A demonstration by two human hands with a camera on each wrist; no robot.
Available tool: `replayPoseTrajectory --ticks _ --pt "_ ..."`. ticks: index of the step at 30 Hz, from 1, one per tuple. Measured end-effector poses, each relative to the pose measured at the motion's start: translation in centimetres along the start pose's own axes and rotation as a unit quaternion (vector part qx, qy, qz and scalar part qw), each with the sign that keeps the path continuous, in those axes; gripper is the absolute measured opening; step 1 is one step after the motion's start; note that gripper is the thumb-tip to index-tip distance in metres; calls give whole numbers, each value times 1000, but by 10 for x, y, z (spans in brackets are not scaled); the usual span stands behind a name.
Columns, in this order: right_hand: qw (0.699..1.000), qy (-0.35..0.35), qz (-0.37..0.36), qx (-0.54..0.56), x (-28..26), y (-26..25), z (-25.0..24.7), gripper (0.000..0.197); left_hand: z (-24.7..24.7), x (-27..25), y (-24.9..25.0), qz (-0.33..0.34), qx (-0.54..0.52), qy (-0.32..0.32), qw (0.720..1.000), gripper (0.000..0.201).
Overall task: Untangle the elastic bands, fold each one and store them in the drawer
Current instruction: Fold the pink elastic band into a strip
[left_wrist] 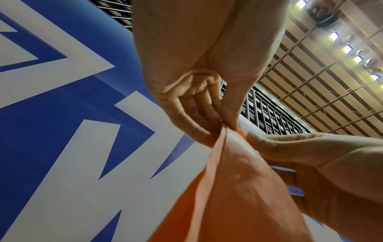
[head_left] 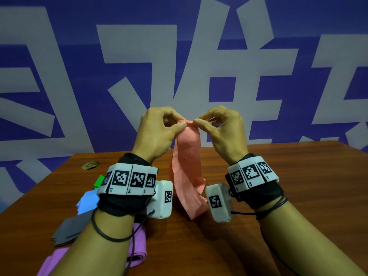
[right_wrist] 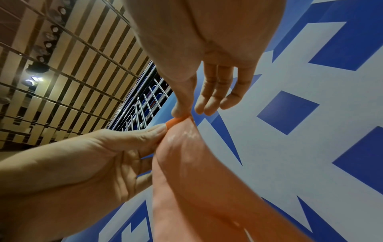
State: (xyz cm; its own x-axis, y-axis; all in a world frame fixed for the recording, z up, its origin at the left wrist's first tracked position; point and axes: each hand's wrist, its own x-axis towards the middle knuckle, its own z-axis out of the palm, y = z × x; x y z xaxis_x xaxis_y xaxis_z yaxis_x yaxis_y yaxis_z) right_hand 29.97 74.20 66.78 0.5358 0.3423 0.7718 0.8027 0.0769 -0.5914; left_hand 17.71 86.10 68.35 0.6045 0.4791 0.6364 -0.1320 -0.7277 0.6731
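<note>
A salmon-pink elastic band (head_left: 187, 156) hangs from both hands above the wooden table (head_left: 278, 186), its lower end trailing onto the tabletop. My left hand (head_left: 179, 124) pinches the band's top edge between thumb and fingers. My right hand (head_left: 196, 121) pinches the same edge just to the right. In the left wrist view the left hand (left_wrist: 225, 126) grips the band (left_wrist: 238, 188) at its gathered top. The right wrist view shows my right hand (right_wrist: 184, 114) pinching the band (right_wrist: 186, 163), the other fingers held straight. No drawer is in view.
Other bands lie on the table's left near side: a green one (head_left: 99, 181), a blue one (head_left: 87, 202), a grey one (head_left: 69, 228) and a purple one (head_left: 137, 246). A round cable hole (head_left: 90, 165) sits near the table's far left corner. A blue-and-white wall stands behind.
</note>
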Motion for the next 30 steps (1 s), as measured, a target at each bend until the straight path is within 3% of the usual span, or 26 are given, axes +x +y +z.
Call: replayPoseTrajectory --ticks 9,12,17,22,30 --pt "999 -30 14 42 -1 -1 4 8 1 0 0 3 -28 -15 1000 5" --pt "999 -35 4 33 -2 -2 3 17 2 1 -1 2 -29 -6 1000 5" --pt "997 -75 5 19 -2 -3 1 10 1 1 -3 5 -16 5 1000 4" --pt "998 -55 0 -22 -1 -9 -2 10 1 1 0 -4 -25 -5 1000 5" --pt "996 -74 49 4 4 -43 -33 12 -2 2 34 14 36 -10 999 6"
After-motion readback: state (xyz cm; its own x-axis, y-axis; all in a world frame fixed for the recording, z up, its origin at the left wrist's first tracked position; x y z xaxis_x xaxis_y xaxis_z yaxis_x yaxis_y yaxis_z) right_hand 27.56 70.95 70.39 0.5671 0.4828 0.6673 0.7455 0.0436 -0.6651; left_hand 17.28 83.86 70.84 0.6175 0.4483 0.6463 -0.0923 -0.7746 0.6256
